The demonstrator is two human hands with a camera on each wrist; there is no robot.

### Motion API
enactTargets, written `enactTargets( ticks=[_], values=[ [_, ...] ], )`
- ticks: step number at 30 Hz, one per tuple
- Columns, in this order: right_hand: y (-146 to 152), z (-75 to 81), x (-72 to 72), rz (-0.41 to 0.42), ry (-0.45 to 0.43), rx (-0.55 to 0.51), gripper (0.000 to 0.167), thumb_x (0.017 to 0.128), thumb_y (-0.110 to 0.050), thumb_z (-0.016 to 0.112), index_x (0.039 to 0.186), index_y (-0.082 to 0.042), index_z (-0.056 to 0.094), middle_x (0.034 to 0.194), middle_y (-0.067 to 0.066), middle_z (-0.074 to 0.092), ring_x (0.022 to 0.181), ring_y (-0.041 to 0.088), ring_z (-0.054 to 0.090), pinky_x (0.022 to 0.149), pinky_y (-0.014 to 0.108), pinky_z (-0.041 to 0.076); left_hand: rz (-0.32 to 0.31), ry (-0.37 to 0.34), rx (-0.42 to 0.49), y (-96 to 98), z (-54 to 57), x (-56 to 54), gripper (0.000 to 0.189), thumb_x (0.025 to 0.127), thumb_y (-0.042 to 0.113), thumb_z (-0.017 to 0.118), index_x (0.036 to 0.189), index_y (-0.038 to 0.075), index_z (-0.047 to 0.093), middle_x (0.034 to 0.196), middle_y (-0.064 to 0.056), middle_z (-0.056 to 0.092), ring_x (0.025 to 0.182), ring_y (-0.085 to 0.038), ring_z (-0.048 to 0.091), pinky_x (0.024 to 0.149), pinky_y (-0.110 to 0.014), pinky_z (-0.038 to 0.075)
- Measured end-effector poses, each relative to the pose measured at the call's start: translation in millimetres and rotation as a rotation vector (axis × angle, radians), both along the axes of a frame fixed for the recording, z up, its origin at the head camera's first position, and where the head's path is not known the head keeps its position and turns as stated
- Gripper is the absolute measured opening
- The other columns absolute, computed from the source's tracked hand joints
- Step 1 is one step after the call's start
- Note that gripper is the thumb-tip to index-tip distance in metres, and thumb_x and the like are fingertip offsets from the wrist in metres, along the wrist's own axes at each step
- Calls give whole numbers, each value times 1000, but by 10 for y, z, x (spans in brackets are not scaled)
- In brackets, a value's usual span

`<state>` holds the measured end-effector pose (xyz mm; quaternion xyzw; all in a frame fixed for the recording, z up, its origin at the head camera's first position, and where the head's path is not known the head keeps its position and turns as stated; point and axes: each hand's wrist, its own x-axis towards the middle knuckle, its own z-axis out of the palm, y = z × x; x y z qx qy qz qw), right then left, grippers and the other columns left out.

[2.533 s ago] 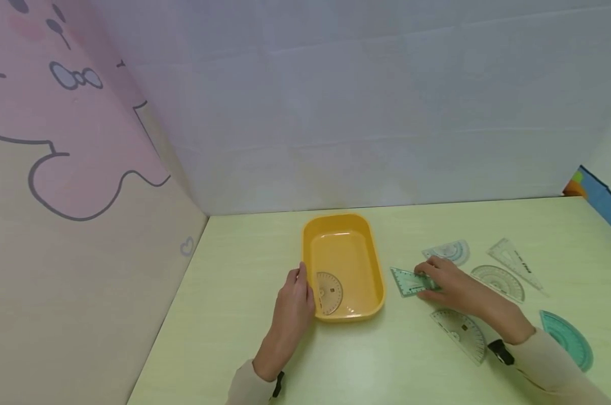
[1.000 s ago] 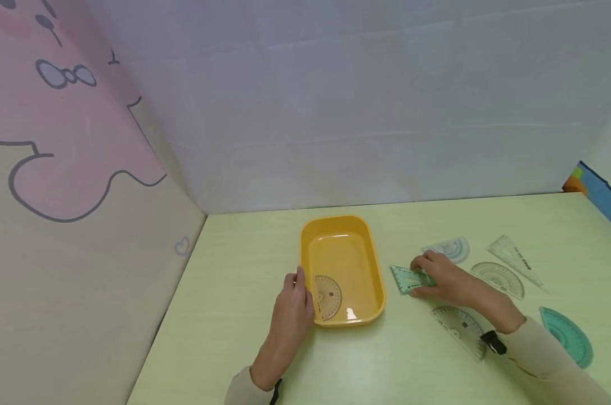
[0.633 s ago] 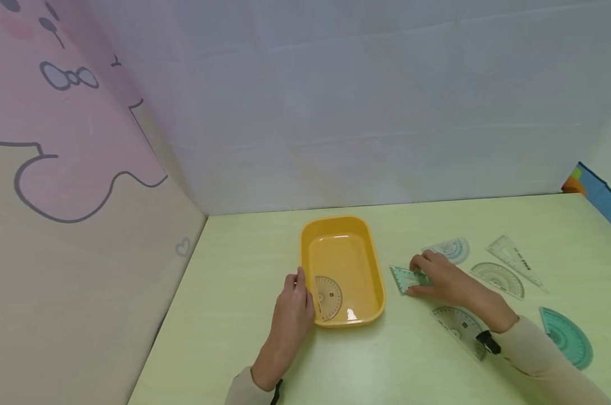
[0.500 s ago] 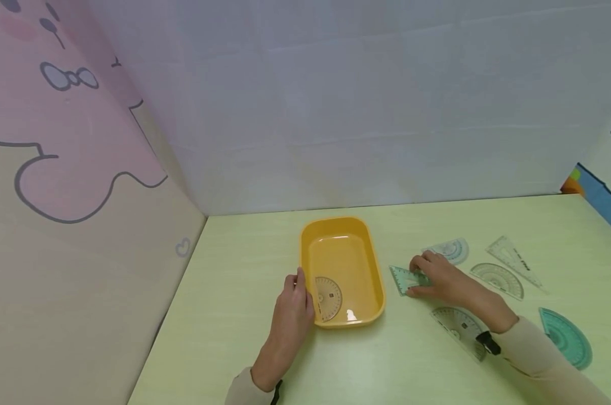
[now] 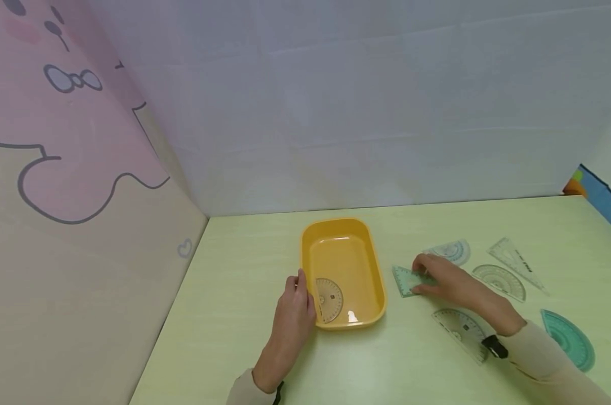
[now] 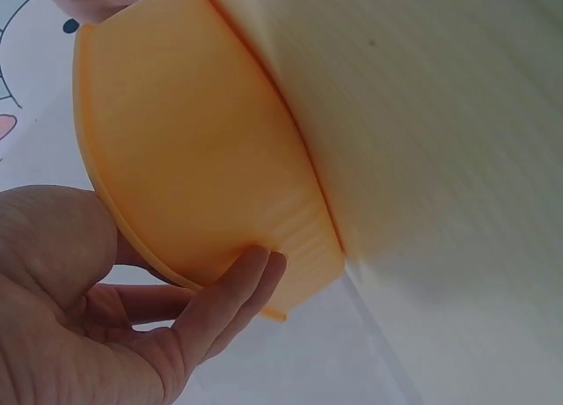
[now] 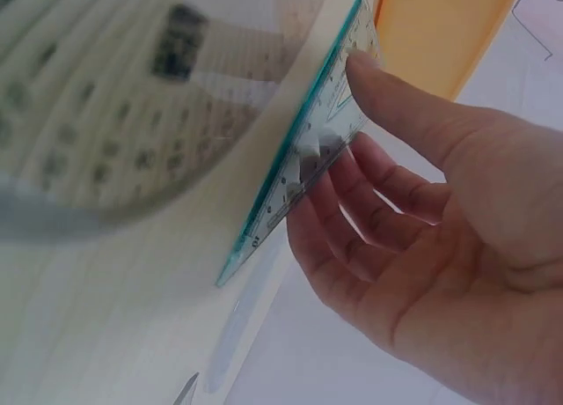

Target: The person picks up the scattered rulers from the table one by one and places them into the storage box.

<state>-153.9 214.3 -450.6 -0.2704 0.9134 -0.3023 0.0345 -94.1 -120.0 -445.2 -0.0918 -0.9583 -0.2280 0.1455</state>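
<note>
Right grip (image 5: 447, 283) pinched the green set square (image 5: 404, 281), and that piece sat just to the right of the yellow tray (image 5: 341, 256) on the worktop (image 5: 351, 371)! Over on the other side, left grip (image 5: 294, 315) pinched the tray's wall, right alongside a clear protractor (image 5: 332, 301) lying inside. And a green protractor (image 5: 571, 340) lay beside the right sleeve (image 5: 543, 354)!
</note>
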Motion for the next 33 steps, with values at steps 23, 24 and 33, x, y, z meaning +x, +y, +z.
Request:
enactTargets(
  ticks=[23, 24, 33],
  values=[
    [177, 66, -26, 163, 21, -131, 18, 91, 6, 71, 107, -2, 65, 94, 0, 67, 84, 13, 64, 69, 28, 57, 4, -13, 25, 36, -3, -23, 46, 96, -6, 64, 138, -19, 51, 112, -26, 60, 79, -25, 67, 67, -30, 60],
    [182, 67, -26, 165, 28, -131, 18, 91, 6, 71, 107, -1, 66, 94, 0, 67, 84, 13, 64, 68, 27, 57, 3, -10, 25, 38, -5, -23, 46, 95, -6, 64, 138, -19, 51, 112, -26, 60, 79, -25, 67, 67, -30, 60],
    [195, 105, -21, 109, 37, -119, 18, 92, 5, 71, 109, -1, 67, 98, 2, 69, 84, 15, 66, 68, 28, 57, 3, -4, 27, 49, -10, -26, 47, 95, -6, 65, 138, -19, 51, 111, -26, 60, 79, -26, 68, 68, -30, 60]
  ],
)
